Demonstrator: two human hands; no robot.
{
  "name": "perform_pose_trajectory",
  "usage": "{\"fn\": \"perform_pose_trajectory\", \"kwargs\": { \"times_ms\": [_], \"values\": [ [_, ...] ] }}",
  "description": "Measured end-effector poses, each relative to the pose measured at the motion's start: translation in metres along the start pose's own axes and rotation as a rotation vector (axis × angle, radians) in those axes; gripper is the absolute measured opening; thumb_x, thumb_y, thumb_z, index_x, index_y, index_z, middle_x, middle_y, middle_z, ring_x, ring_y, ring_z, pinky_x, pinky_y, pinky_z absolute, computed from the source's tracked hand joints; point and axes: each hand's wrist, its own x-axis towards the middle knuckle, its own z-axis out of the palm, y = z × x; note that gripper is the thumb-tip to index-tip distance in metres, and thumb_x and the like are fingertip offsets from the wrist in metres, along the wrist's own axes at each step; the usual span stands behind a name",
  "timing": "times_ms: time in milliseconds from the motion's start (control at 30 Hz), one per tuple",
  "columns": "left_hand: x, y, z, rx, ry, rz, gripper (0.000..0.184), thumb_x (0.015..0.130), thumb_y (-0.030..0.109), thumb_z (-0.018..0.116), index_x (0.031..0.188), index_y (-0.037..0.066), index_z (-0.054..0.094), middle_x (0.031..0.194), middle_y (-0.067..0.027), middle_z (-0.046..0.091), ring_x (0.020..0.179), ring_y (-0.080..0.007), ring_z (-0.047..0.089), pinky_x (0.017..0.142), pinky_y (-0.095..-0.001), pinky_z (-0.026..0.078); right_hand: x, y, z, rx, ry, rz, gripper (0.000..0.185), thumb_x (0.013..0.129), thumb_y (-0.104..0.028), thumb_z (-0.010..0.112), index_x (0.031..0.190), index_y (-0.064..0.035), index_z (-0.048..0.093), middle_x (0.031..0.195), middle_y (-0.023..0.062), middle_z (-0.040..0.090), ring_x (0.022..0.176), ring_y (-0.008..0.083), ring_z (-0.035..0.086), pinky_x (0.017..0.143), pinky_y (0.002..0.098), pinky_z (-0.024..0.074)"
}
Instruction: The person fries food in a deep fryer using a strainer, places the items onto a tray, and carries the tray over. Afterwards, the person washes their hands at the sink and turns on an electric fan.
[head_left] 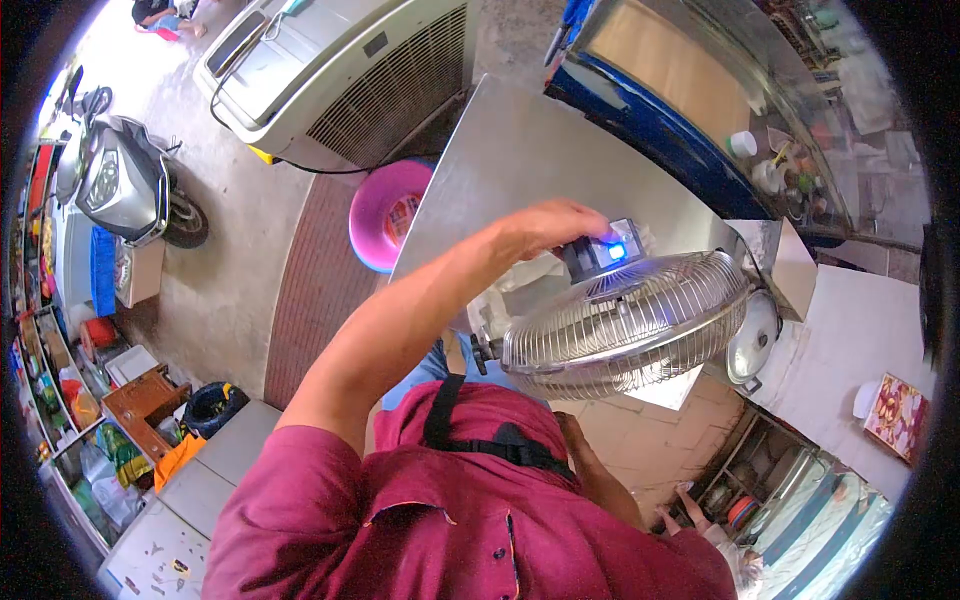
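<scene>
A metal electric fan (pixel 630 320) with a round wire cage lies tilted over the corner of a steel table (pixel 520 150). My left hand (pixel 560 228) reaches across to the fan's control box (pixel 600 255), its fingers bent over the box beside a bright blue light. A dark knob (pixel 482 352) sticks out at the left side of the cage. My right forearm runs down beside my body below the fan; its hand is hidden. Crumpled pale plastic (pixel 520 285) lies on the steel behind the cage.
A pink basin (pixel 385 205) stands left of the table, near a large air cooler (pixel 350 80). A scooter (pixel 130 180) is parked further left. A lidded pot (pixel 752 340) and a white counter (pixel 850 350) are to the right. A glass-fronted cabinet (pixel 680 80) stands behind.
</scene>
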Motion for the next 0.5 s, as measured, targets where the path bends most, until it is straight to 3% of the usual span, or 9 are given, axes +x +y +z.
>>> {"fn": "perform_pose_trajectory", "kwargs": {
  "times_ms": [100,167,233,267,300,333,367,467,500],
  "values": [
    [0.004,-0.004,-0.002,0.015,-0.013,0.001,0.038,0.075,0.042,0.07,0.099,0.013,0.068,0.083,0.0,0.062,0.076,-0.0115,0.053,0.069,-0.0298,0.041,0.01,0.027,0.01,0.186,0.044,0.111,0.024,0.083,-0.022,0.056,0.092,-0.0032,0.067,0.092,0.0199,0.065,0.085,0.0355,0.063,0.075,0.0399,0.0493],
    [0.0,-0.001,-0.004,0.032,-0.029,-0.008,0.044,0.074,0.044,0.07,0.105,0.013,0.067,0.087,-0.0008,0.062,0.079,-0.0125,0.052,0.069,-0.0298,0.041,0.016,0.033,0.009,0.137,0.0,-0.005,0.026,0.084,-0.023,0.054,0.095,-0.0038,0.066,0.093,0.0186,0.065,0.085,0.035,0.063,0.074,0.0382,0.0495],
    [-0.008,0.001,-0.005,0.048,0.015,0.017,0.061,0.075,0.049,0.069,0.122,0.012,0.058,0.107,-0.0054,0.061,0.093,-0.0157,0.054,0.077,-0.0312,0.043,0.026,0.046,0.016,0.188,0.019,-0.03,0.025,0.084,-0.024,0.054,0.093,-0.0032,0.066,0.089,0.0171,0.066,0.079,0.0325,0.063,0.071,0.0382,0.0498],
    [-0.015,0.001,-0.009,0.05,0.014,0.019,0.061,0.075,0.049,0.069,0.122,0.012,0.058,0.107,-0.0054,0.061,0.093,-0.0157,0.054,0.077,-0.0312,0.043,0.027,0.028,0.015,0.238,0.035,-0.055,0.025,0.085,-0.024,0.054,0.091,-0.0027,0.066,0.086,0.0155,0.066,0.074,0.03,0.064,0.067,0.0383,0.0502],
    [-0.025,0.0,-0.016,0.064,0.085,0.065,0.066,0.078,0.049,0.066,0.129,0.01,0.05,0.119,-0.0075,0.056,0.107,-0.0184,0.049,0.085,-0.0331,0.041,0.01,0.018,-0.005,0.237,0.038,-0.057,0.025,0.085,-0.024,0.054,0.091,-0.0027,0.066,0.086,0.0155,0.066,0.074,0.03,0.064,0.067,0.0383,0.0502],
    [-0.037,-0.002,-0.024,0.078,0.156,0.111,0.072,0.082,0.049,0.063,0.136,0.008,0.042,0.131,-0.0096,0.05,0.12,-0.021,0.044,0.093,-0.035,0.039,0.012,-0.034,-0.013,0.226,0.011,0.151,0.029,0.085,-0.022,0.052,0.094,0.0018,0.066,0.087,0.0136,0.066,0.075,0.026,0.062,0.071,0.0353,0.0483],
    [-0.051,-0.005,-0.034,0.07,0.227,0.163,0.068,0.083,0.047,0.063,0.135,0.007,0.044,0.129,-0.0106,0.052,0.119,-0.0215,0.047,0.093,-0.0352,0.04,0.0,-0.104,-0.02,0.213,-0.016,0.357,0.033,0.085,-0.02,0.049,0.096,0.0063,0.066,0.089,0.0116,0.066,0.076,0.022,0.06,0.074,0.0323,0.0463],
    [-0.108,-0.033,-0.081,0.081,0.432,0.223,0.053,0.088,0.036,0.06,0.129,0.006,0.05,0.124,-0.012,0.056,0.108,-0.0247,0.055,0.092,-0.0346,0.042,0.016,-0.103,-0.006,0.505,0.047,0.552,0.033,0.085,-0.021,0.049,0.095,0.0046,0.067,0.088,0.0105,0.066,0.076,0.0207,0.06,0.071,0.0324,0.0461],
    [-0.129,-0.055,-0.103,0.215,0.517,0.242,0.052,0.087,0.035,0.06,0.127,0.003,0.051,0.121,-0.0153,0.058,0.109,-0.0258,0.057,0.092,-0.0359,0.043,0.025,-0.082,0.005,0.506,0.053,0.54,0.033,0.085,-0.021,0.049,0.095,0.0046,0.067,0.088,0.0105,0.066,0.076,0.0207,0.06,0.071,0.0324,0.0461]
  ]
}}
